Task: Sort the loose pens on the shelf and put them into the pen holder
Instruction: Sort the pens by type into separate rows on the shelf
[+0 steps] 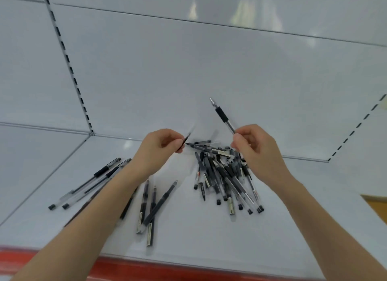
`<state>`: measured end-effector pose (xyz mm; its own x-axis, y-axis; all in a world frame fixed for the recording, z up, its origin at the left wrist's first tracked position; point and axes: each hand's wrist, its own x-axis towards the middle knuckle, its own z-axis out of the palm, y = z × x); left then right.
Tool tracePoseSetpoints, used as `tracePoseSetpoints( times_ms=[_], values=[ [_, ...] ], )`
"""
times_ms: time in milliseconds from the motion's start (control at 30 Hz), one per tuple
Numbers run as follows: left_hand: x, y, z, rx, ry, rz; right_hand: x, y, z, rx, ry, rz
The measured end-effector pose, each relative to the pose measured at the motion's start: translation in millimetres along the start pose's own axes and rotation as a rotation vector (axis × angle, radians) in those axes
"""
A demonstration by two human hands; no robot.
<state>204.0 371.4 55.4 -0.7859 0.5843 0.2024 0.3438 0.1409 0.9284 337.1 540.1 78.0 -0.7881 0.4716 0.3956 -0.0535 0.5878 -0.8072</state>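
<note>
Single head cam, wide-angle, close above shelf [188, 234], fwd/down toward back panel [167, 71].

Legible text: none.
- Pale label strips [149, 233] on the dark pens [159, 203] lying left of centre on the shelf [188, 234]: printed, too blurred to read.
- Red markings [255, 194] on clear barrels in the pile of pens [222, 172]: too small to read.

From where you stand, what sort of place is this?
Most likely a shop's stationery aisle: a white display shelf with a slotted upright in its back panel, a red strip along its front edge, and a pile of near-identical black pens lying loose.
</note>
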Motion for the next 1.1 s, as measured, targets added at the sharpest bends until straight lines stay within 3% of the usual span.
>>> tracePoseSetpoints(
  times_ms=[600,667,900,1100],
  values=[
    [-34,34,7,-0.488,-0.139,-0.137,-46,-10,-7,-0.048,-0.024,-0.017],
    [-33,32,9,-0.437,-0.134,-0.133,-47,-9,-6,-0.056,-0.025,-0.005],
    [-23,3,23,0.136,-0.097,-0.11,-51,1,-2,-0.091,-0.074,0.089],
    [-20,-4,30,0.174,-0.159,-0.133,-54,14,-1,-0.124,-0.093,0.168]
  ],
)
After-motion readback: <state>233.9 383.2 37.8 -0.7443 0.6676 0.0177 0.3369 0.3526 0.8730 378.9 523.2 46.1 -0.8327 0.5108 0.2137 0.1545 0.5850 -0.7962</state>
